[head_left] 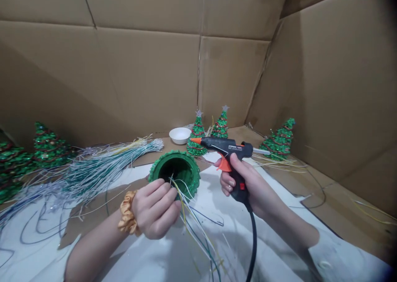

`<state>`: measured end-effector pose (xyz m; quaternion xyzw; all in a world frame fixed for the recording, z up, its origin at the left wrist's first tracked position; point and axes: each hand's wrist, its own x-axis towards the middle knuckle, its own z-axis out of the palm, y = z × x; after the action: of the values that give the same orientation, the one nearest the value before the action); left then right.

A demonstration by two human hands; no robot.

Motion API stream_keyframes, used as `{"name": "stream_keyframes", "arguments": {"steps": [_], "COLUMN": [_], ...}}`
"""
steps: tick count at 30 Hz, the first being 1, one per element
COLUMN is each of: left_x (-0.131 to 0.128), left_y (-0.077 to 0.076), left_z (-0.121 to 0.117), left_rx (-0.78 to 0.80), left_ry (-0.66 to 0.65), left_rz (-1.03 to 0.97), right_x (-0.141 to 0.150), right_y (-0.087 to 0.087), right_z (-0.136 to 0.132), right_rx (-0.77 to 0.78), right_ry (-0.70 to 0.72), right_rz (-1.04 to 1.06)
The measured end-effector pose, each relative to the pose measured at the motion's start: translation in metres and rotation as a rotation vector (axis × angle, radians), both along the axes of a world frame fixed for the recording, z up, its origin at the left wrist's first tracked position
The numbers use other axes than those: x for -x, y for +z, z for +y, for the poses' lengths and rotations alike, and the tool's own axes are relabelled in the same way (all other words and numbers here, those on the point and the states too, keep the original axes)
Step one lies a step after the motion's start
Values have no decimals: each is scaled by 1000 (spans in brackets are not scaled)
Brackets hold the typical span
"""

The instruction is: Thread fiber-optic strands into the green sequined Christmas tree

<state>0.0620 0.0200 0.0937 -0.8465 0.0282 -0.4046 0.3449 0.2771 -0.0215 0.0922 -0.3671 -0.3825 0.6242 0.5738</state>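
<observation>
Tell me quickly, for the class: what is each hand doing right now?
Left hand: closed, pinching thin strands.
Right hand: closed, holding a glue gun.

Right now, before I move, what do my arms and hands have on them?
Your left hand has a gold satin scrunchie at the wrist. Your right hand shows nothing worn on it, and a loose white sleeve with what looks like a small button covers that arm further up.
</observation>
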Motion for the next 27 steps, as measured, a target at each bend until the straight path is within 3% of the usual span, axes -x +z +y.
{"name": "stream_keyframes", "arguments": {"steps": [13, 20, 25, 27], "left_x": [1, 6, 10, 11], "left_y": [2, 3, 0, -2], "left_z": [2, 5, 6, 6], "left_rx": [4, 37, 40, 155], "left_ry": [-2, 2, -2, 25], "left_rz": [-34, -27, -17, -57], "right_x": [3, -9, -13, -13], "right_y": [-3, 15, 22, 23], "right_z": [-9, -27, -35, -35], "right_rx": [1, -54, -50, -59], "right_ry": [126, 387, 472, 470], "right_rz": [-36, -316, -272, -208]}}
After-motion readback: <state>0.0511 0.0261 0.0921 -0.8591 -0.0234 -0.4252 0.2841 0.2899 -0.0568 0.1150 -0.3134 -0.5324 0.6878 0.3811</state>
